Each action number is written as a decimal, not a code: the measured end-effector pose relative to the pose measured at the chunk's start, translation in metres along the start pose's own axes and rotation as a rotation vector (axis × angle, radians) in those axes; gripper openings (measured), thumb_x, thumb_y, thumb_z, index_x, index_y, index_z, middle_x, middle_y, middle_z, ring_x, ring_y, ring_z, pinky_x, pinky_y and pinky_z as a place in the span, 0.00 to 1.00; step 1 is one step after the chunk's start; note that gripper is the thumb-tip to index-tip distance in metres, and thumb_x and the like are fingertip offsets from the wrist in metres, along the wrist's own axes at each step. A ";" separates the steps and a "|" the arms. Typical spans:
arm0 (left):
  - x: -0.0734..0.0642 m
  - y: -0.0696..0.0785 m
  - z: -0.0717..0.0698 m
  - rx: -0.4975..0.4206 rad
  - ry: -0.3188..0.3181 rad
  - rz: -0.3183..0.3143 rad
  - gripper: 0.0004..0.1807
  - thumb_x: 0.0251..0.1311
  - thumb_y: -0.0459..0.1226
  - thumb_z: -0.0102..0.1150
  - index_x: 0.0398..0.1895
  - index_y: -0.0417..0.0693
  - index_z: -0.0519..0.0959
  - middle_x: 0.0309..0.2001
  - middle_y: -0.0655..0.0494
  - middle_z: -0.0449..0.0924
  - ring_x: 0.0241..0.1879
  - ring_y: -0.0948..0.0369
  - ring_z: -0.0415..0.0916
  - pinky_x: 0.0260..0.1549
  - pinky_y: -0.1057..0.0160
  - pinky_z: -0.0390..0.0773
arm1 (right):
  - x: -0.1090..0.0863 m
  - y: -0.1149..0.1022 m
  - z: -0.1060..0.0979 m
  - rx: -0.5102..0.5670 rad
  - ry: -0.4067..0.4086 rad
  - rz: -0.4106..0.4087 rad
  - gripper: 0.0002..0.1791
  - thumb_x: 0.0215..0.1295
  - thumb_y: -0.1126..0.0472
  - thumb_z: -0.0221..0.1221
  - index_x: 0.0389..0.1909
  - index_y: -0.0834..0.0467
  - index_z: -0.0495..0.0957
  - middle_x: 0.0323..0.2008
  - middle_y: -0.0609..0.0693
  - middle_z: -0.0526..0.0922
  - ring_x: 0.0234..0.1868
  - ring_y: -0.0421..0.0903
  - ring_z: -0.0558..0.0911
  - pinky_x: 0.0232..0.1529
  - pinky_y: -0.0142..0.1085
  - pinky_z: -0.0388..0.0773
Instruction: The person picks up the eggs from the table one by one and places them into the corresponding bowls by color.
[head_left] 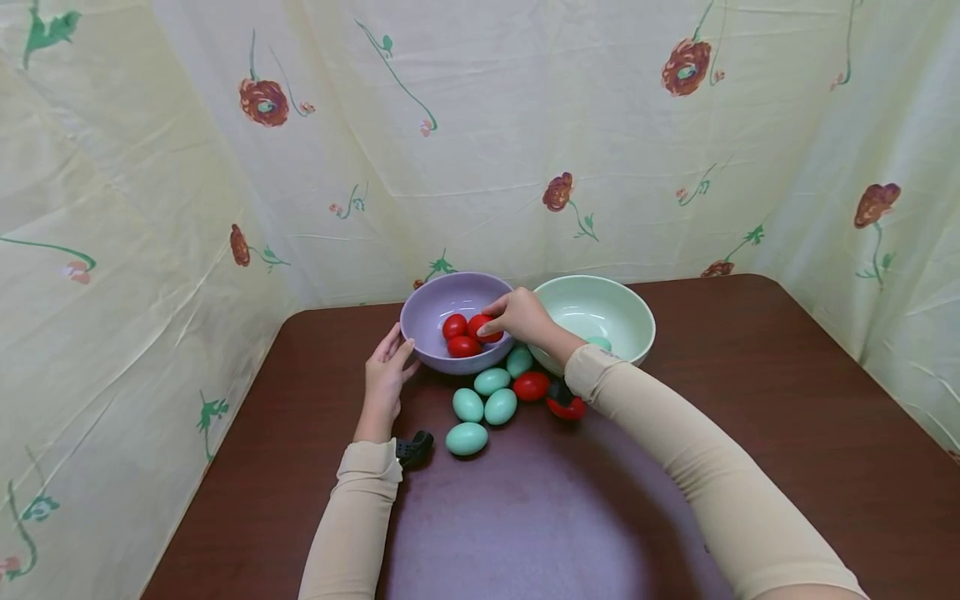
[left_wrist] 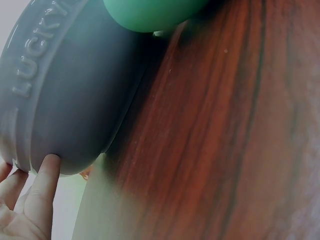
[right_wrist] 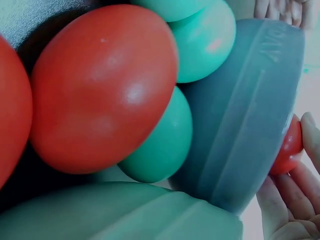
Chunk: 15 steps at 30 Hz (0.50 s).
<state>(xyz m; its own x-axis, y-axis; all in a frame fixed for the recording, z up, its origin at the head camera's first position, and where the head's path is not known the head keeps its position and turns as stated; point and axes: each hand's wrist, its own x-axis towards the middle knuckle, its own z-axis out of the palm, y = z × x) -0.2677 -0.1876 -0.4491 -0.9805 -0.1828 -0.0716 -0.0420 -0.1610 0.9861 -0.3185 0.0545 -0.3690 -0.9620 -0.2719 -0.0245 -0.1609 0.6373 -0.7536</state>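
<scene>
My right hand reaches over the right rim of the purple bowl and pinches a red egg between thumb and fingers. Other red eggs lie inside this bowl. At the bowl's left side, my left hand rests against the outer wall near the rim. In the left wrist view its fingers are fairly straight and touch the wall, which carries raised lettering. The right hand partly hides the held egg in the head view.
A pale green bowl with a green egg in it stands to the right. Several green eggs and two red eggs lie on the brown table before the bowls. A floral curtain hangs behind.
</scene>
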 end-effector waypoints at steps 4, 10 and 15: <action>0.000 0.000 0.000 -0.002 -0.004 0.000 0.32 0.70 0.40 0.58 0.75 0.55 0.63 0.77 0.53 0.58 0.72 0.54 0.66 0.64 0.47 0.72 | 0.004 0.003 0.002 -0.031 0.000 -0.004 0.21 0.55 0.57 0.73 0.51 0.57 0.86 0.45 0.53 0.89 0.55 0.50 0.80 0.51 0.37 0.81; 0.000 -0.001 0.000 0.001 0.007 -0.001 0.31 0.70 0.40 0.58 0.75 0.55 0.64 0.77 0.53 0.59 0.71 0.54 0.67 0.63 0.47 0.73 | 0.009 0.006 0.005 -0.083 -0.006 -0.051 0.21 0.54 0.57 0.73 0.50 0.56 0.86 0.46 0.52 0.89 0.53 0.50 0.81 0.51 0.37 0.80; 0.000 -0.001 0.001 0.001 0.014 0.000 0.31 0.70 0.39 0.58 0.75 0.55 0.64 0.77 0.52 0.59 0.71 0.54 0.67 0.63 0.47 0.73 | 0.012 0.005 0.007 -0.118 -0.031 -0.065 0.22 0.53 0.58 0.74 0.50 0.57 0.86 0.47 0.53 0.89 0.55 0.51 0.81 0.55 0.38 0.80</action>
<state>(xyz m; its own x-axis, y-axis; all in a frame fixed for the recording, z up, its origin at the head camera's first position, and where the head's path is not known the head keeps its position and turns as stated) -0.2679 -0.1868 -0.4502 -0.9778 -0.1963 -0.0737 -0.0422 -0.1599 0.9862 -0.3291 0.0494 -0.3779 -0.9417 -0.3364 0.0003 -0.2493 0.6973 -0.6720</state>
